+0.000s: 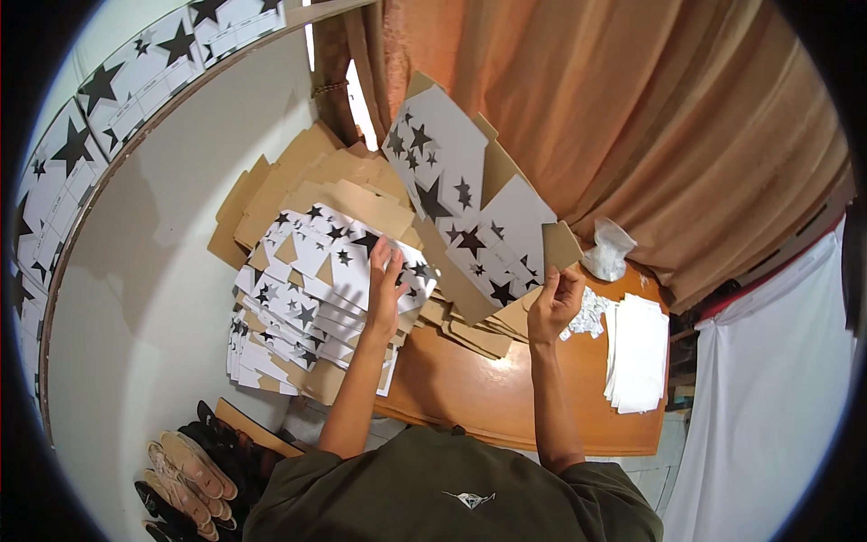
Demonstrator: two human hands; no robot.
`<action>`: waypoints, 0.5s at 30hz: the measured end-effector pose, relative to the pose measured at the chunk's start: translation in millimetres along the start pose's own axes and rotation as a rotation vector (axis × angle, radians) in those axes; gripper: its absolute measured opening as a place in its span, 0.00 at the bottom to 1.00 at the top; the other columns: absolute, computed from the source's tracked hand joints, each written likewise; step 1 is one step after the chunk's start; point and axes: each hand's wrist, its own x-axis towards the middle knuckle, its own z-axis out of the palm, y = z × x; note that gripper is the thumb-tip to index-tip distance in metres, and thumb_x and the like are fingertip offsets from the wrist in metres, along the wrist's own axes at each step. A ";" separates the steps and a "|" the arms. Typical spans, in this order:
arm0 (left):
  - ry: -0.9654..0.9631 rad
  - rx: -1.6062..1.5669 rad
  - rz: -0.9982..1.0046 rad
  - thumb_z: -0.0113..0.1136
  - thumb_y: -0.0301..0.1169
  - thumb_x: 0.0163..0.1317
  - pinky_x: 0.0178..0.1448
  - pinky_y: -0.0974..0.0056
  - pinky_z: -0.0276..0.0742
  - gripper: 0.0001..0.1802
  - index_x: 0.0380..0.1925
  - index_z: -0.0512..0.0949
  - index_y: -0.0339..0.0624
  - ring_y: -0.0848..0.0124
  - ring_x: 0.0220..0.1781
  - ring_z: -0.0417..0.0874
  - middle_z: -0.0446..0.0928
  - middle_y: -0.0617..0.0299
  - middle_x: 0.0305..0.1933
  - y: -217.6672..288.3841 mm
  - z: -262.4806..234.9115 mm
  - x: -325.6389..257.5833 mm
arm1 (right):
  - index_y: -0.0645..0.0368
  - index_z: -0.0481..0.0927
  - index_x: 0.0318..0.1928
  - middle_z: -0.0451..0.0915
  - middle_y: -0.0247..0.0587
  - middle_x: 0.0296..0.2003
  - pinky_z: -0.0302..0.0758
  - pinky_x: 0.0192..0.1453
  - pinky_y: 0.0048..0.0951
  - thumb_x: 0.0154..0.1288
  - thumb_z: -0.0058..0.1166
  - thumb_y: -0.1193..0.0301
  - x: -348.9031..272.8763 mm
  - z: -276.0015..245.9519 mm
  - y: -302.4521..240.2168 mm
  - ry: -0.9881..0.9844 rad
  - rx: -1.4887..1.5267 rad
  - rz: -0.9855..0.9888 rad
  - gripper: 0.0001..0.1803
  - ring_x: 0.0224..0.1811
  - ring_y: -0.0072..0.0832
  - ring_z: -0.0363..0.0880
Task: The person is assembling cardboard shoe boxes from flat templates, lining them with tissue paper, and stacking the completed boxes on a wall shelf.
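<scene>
A large unfolded cardboard box [461, 194], white with black stars and brown on its inner side, stands tilted over the far side of the table. My right hand [554, 305] pinches its brown flap at the near right corner. My left hand [386, 285] has its fingers stretched out, palm turned inward, over a pile of flat star-printed cardboard boxes [307, 294]. Whether the left fingers touch the pile I cannot tell. Behind that pile lie more flat cardboard pieces [298, 172], brown side up.
On the brown wooden table [488, 397], at right, are a stack of white sheets [638, 357], small pale packets [589, 313] and a clear plastic bag [610, 250]. An orange curtain [650, 117] hangs behind. Shoes [190, 474] stand at lower left; a white cloth [777, 379] hangs right.
</scene>
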 end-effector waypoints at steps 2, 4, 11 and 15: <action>-0.096 -0.047 -0.009 0.52 0.63 0.70 0.76 0.36 0.52 0.47 0.81 0.47 0.59 0.49 0.85 0.44 0.41 0.48 0.85 9.0 23.9 -12.8 | 0.62 0.73 0.43 0.76 0.30 0.33 0.67 0.35 0.15 0.76 0.55 0.78 3.7 -27.8 -5.2 0.012 -0.054 -0.036 0.04 0.30 0.12 0.69; -0.176 -0.040 -0.017 0.54 0.63 0.69 0.76 0.37 0.53 0.48 0.81 0.47 0.60 0.48 0.85 0.44 0.40 0.48 0.85 16.3 57.8 -33.2 | 0.64 0.73 0.42 0.78 0.35 0.32 0.70 0.35 0.18 0.73 0.57 0.80 2.6 -59.3 -4.2 0.030 -0.159 -0.168 0.05 0.30 0.16 0.74; -0.385 -0.217 -0.199 0.68 0.65 0.59 0.60 0.35 0.70 0.67 0.80 0.25 0.73 0.51 0.77 0.57 0.39 0.59 0.84 -22.6 155.9 -99.4 | 0.64 0.76 0.46 0.87 0.55 0.41 0.83 0.42 0.34 0.65 0.61 0.86 -13.8 -155.2 -32.5 -0.054 -0.383 -0.593 0.12 0.38 0.45 0.88; -0.302 -0.268 -0.315 0.70 0.62 0.59 0.61 0.31 0.69 0.69 0.79 0.22 0.73 0.47 0.76 0.57 0.43 0.62 0.83 -58.4 207.3 -145.9 | 0.64 0.76 0.46 0.87 0.55 0.42 0.85 0.43 0.35 0.64 0.60 0.87 -33.7 -225.5 -29.6 -0.110 -0.357 -0.550 0.12 0.41 0.45 0.89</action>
